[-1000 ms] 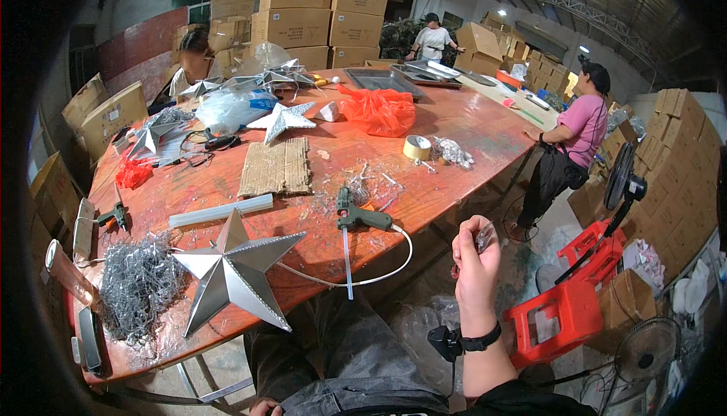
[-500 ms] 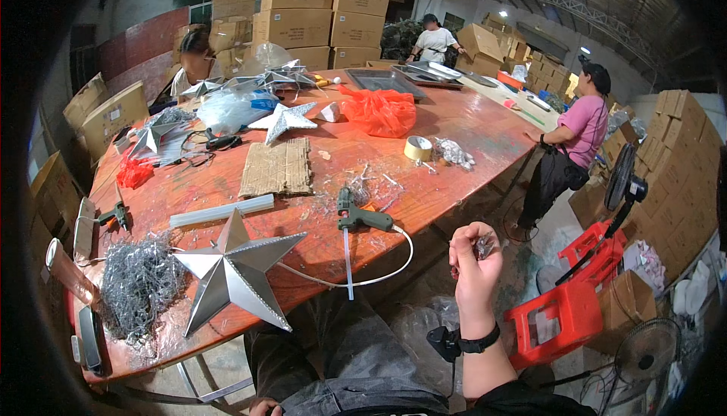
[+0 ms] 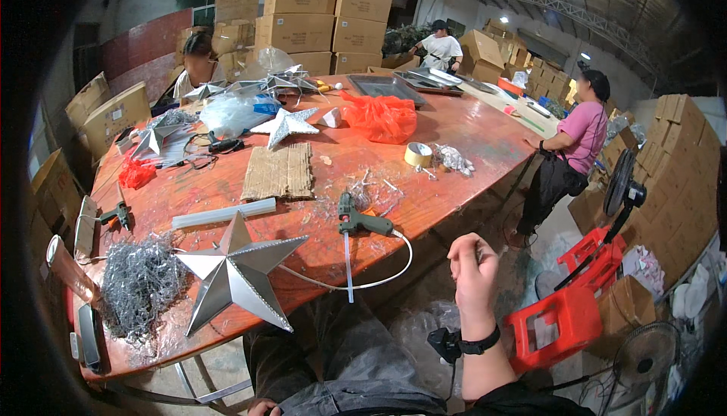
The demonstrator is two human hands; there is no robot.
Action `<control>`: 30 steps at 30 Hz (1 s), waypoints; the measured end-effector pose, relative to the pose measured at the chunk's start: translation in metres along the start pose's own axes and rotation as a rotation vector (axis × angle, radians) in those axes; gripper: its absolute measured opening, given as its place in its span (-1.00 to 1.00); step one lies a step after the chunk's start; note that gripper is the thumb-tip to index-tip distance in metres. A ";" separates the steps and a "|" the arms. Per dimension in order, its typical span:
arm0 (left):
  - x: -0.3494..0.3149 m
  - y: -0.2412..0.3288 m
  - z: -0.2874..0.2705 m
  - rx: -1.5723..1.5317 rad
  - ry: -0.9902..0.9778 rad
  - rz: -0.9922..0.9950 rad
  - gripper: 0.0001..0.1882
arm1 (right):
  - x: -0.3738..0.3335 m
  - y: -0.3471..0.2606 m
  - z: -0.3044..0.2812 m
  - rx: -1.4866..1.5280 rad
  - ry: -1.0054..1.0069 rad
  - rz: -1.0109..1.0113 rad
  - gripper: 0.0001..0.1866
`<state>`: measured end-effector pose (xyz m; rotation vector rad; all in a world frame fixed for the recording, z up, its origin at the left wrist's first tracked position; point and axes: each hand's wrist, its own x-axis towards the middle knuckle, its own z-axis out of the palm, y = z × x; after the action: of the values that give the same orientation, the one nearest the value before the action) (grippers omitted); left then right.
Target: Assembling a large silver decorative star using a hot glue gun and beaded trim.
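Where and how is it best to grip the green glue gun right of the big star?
Probably by the handle, coming from the right: the glue gun lies with its handle pointing right, clear of the glue stick jutting toward the person.

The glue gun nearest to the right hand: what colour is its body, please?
The glue gun has a dark green body, best seen in the head view.
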<state>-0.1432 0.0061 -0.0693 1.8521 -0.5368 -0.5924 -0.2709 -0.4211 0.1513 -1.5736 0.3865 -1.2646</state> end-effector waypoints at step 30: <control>0.082 0.147 -0.128 0.337 0.491 0.885 -0.94 | 0.101 0.082 0.098 -1.186 -0.761 -0.223 -0.54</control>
<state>-0.0122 -0.0012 0.0966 1.7423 -1.0596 0.5552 -0.1199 -0.4822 0.1433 -2.9998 0.4947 -0.4141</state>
